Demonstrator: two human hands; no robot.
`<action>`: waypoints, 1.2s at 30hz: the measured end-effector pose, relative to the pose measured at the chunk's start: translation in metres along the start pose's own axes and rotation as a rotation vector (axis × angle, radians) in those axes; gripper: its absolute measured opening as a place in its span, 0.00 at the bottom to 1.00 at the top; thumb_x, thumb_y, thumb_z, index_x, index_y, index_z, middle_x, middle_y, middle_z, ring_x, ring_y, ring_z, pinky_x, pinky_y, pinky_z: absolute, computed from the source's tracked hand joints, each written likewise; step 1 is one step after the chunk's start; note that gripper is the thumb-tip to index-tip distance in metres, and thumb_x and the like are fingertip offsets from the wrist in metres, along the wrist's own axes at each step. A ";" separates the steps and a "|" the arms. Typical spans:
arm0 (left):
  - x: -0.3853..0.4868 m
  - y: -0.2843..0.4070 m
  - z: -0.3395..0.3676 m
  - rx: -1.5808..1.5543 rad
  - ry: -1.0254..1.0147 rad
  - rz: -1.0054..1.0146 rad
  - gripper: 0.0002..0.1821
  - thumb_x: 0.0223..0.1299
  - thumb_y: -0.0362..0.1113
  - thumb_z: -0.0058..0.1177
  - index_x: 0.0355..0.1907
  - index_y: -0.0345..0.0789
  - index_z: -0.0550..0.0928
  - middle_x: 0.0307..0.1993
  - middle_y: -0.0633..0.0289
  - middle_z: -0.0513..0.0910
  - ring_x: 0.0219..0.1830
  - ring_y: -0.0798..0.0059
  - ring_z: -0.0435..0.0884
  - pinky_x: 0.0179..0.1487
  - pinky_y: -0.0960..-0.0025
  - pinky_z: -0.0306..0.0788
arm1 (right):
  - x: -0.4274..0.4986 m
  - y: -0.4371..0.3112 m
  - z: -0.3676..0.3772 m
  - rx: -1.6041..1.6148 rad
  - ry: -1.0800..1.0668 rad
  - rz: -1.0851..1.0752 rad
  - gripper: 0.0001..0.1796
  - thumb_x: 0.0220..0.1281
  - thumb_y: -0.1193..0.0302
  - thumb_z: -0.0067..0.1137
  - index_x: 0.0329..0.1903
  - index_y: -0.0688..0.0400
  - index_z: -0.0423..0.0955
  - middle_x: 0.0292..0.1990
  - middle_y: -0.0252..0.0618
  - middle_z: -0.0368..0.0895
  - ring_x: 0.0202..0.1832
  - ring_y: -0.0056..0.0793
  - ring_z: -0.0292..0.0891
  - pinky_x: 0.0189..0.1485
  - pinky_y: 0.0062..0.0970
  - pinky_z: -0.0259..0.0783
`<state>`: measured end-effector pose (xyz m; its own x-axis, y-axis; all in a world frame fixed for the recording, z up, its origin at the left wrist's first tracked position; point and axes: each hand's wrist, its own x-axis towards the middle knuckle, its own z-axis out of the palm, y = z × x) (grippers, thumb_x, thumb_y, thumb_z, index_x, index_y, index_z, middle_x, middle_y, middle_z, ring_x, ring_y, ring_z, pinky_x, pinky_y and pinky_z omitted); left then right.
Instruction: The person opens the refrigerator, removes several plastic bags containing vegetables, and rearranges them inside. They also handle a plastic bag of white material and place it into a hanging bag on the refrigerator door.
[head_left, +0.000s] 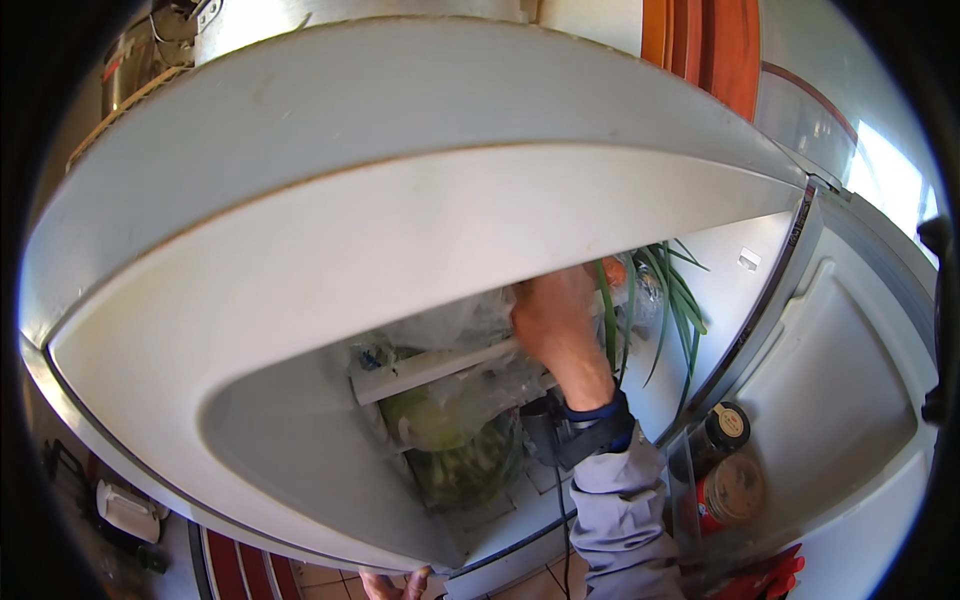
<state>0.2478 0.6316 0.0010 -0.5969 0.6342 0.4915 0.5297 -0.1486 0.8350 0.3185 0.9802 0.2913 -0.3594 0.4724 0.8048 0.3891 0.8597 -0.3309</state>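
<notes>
My right hand (559, 322) reaches into an open refrigerator (450, 217), near plastic bags on a shelf. Its fingertips are hidden, so I cannot tell what they hold. Beside that hand hang long green onion leaves (679, 300), with a clear plastic bag (645, 300) and something orange (615, 271) close by. Under the white-edged shelf (435, 371) lie a pale green vegetable (427, 420) and a bag of green vegetables (469, 465). My left hand (394, 585) shows only partly at the bottom, by the refrigerator's lower edge; its grip is unclear.
The open refrigerator door (840, 345) stands to the right. Its door bin holds a dark-lidded jar (724, 431), a second jar (733, 487) and a red item (772, 574). A strapped device (551, 431) with a cable (562, 510) sits at my right wrist.
</notes>
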 end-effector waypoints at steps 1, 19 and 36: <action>0.000 0.001 -0.001 0.058 0.002 0.042 0.42 0.63 0.35 0.65 0.73 0.30 0.55 0.62 0.49 0.68 0.64 0.59 0.69 0.68 0.56 0.63 | 0.002 -0.002 -0.005 -0.095 0.045 -0.052 0.18 0.59 0.75 0.62 0.52 0.64 0.76 0.48 0.56 0.80 0.52 0.61 0.75 0.54 0.52 0.71; 0.001 0.003 -0.007 -0.151 -0.125 -0.043 0.40 0.65 0.31 0.64 0.72 0.33 0.56 0.65 0.48 0.68 0.65 0.60 0.70 0.70 0.58 0.61 | 0.012 -0.022 0.010 -0.115 0.042 -0.122 0.20 0.57 0.74 0.61 0.55 0.56 0.78 0.41 0.46 0.84 0.48 0.54 0.80 0.41 0.48 0.77; 0.010 0.019 0.004 0.040 0.033 0.037 0.41 0.64 0.37 0.65 0.73 0.31 0.57 0.64 0.48 0.67 0.65 0.61 0.68 0.70 0.56 0.60 | -0.016 -0.092 0.023 0.232 -0.090 -0.453 0.12 0.57 0.76 0.58 0.45 0.60 0.78 0.45 0.47 0.84 0.50 0.49 0.80 0.50 0.45 0.78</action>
<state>0.2541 0.6382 0.0205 -0.5957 0.6035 0.5300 0.5749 -0.1405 0.8061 0.2692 0.8982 0.2972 -0.5241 0.0486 0.8503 -0.0176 0.9975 -0.0678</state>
